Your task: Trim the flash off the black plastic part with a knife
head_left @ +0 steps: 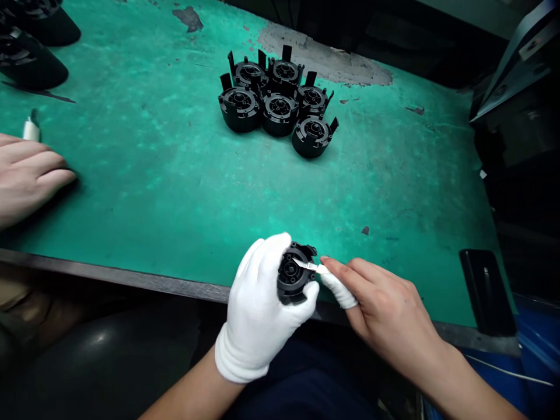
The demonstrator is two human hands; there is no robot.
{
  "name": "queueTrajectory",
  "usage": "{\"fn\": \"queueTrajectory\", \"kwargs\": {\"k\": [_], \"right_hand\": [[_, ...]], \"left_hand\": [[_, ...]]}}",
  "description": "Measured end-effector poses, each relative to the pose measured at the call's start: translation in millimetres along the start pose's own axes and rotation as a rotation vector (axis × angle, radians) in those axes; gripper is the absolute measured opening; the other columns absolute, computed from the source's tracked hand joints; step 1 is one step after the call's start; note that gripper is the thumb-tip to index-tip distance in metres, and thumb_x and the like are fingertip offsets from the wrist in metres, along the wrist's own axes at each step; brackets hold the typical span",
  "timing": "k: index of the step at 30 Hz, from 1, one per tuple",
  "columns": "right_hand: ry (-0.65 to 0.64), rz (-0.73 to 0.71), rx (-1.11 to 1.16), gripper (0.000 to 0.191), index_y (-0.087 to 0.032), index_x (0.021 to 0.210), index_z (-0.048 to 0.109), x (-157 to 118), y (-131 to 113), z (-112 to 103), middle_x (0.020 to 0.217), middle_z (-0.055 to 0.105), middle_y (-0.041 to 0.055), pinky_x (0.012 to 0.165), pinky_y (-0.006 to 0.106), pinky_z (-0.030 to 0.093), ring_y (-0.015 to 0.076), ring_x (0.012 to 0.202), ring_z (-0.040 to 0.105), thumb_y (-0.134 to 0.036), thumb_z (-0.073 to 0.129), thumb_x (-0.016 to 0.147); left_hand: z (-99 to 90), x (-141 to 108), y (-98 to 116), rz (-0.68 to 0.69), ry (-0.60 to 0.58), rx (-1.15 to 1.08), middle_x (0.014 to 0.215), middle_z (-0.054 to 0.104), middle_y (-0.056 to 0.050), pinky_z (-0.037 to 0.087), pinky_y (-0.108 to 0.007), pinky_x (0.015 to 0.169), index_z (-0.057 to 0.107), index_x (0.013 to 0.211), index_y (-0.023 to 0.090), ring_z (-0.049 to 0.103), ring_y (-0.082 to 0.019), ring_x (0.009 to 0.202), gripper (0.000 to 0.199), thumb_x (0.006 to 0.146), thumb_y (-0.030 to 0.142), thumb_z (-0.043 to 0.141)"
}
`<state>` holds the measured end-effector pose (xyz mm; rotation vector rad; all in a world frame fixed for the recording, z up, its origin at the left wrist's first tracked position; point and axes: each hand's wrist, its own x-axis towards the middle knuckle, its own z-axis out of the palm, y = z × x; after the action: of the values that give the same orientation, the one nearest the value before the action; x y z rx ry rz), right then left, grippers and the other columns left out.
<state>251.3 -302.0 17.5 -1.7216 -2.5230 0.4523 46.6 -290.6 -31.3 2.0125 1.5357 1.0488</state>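
My left hand (pixel 265 297), in a white glove, is closed around a round black plastic part (pixel 290 269) at the table's front edge. The part's face, with rings and small holes, is tilted up. My right hand (pixel 380 294) is bare apart from a white cover on the thumb (pixel 339 287). Thumb and forefinger pinch a small knife (pixel 307 265) with a thin, pale blade. Its tip lies over the inner rings of the part, but I cannot tell whether it touches. The knife's handle is mostly hidden by my fingers.
Several similar black plastic parts (pixel 280 108) stand grouped on the green table (pixel 166 175). A black phone-like slab (pixel 487 291) lies at the right edge. Another person's hand (pixel 30 178) rests at the left near a white-handled tool (pixel 31 128). Larger black pieces (pixel 35 64) stand far left.
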Motion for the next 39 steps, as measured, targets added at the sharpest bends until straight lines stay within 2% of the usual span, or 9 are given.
{"fn": "queueTrajectory", "kwargs": {"k": [10, 19, 24, 27, 32, 36, 39], "right_hand": [[0.039, 0.031, -0.029, 0.045, -0.027, 0.140, 0.054, 13, -7, 3, 0.088, 0.059, 0.0013, 0.067, 0.032, 0.038, 0.0186, 0.078, 0.057, -0.015, 0.051, 0.096], [0.029, 0.014, 0.046, 0.040, -0.026, 0.139, 0.056, 2, -1, 3, 0.088, 0.058, 0.0013, 0.067, 0.030, 0.039, 0.0170, 0.078, 0.057, -0.019, 0.050, 0.100], [0.071, 0.055, -0.030, 0.039, -0.027, 0.138, 0.057, 8, -4, 4, 0.083, 0.058, 0.0004, 0.064, 0.031, 0.037, 0.0174, 0.073, 0.056, -0.023, 0.051, 0.100], [0.061, 0.057, 0.038, 0.037, -0.027, 0.136, 0.058, 10, -1, 5, 0.087, 0.062, 0.0013, 0.067, 0.029, 0.040, 0.0173, 0.076, 0.059, -0.023, 0.049, 0.101], [-0.006, 0.007, 0.219, 0.034, -0.026, 0.134, 0.059, 0, 12, 2, 0.097, 0.067, 0.0036, 0.073, 0.029, 0.045, 0.0176, 0.084, 0.062, -0.027, 0.042, 0.105], [-0.026, 0.001, 0.165, 0.035, -0.027, 0.136, 0.058, -1, 14, 1, 0.087, 0.062, 0.0027, 0.069, 0.030, 0.044, 0.0184, 0.079, 0.059, -0.032, 0.041, 0.105], [0.005, 0.027, 0.088, 0.036, -0.030, 0.137, 0.057, 5, 8, 2, 0.085, 0.061, 0.0017, 0.066, 0.030, 0.043, 0.0189, 0.078, 0.060, -0.030, 0.044, 0.104]], "left_hand": [[4.9, -1, 3, -0.005, 0.051, 0.043, 0.131, 0.061, -0.015, 0.049, -0.047, 0.111, 0.046, 0.138, 0.013, 0.059, -0.029, 0.126, 0.069, 0.077, 0.026, 0.075], [3.7, -1, 3, 0.013, 0.063, 0.051, 0.129, 0.063, -0.015, 0.049, -0.047, 0.111, 0.047, 0.136, 0.012, 0.060, -0.028, 0.124, 0.068, 0.077, 0.028, 0.077], [5.1, 0, 3, 0.030, 0.072, 0.044, 0.127, 0.063, -0.016, 0.049, -0.045, 0.111, 0.049, 0.135, 0.010, 0.060, -0.028, 0.122, 0.069, 0.076, 0.028, 0.078], [5.1, 0, 3, 0.028, 0.075, 0.056, 0.126, 0.063, -0.015, 0.048, -0.044, 0.112, 0.049, 0.135, 0.010, 0.061, -0.028, 0.121, 0.068, 0.076, 0.028, 0.077], [-4.6, 5, -3, 0.032, -0.059, 0.024, 0.136, 0.057, -0.015, 0.045, -0.045, 0.115, 0.044, 0.140, 0.012, 0.054, -0.029, 0.130, 0.070, 0.079, 0.029, 0.073], [-12.9, 10, -7, 0.078, -0.115, 0.020, 0.138, 0.056, -0.014, 0.045, -0.044, 0.115, 0.040, 0.142, 0.013, 0.053, -0.028, 0.132, 0.071, 0.080, 0.028, 0.071], [-10.3, 8, -4, 0.043, -0.104, 0.024, 0.135, 0.057, -0.014, 0.045, -0.044, 0.114, 0.041, 0.141, 0.014, 0.054, -0.027, 0.130, 0.069, 0.081, 0.028, 0.070]]}}
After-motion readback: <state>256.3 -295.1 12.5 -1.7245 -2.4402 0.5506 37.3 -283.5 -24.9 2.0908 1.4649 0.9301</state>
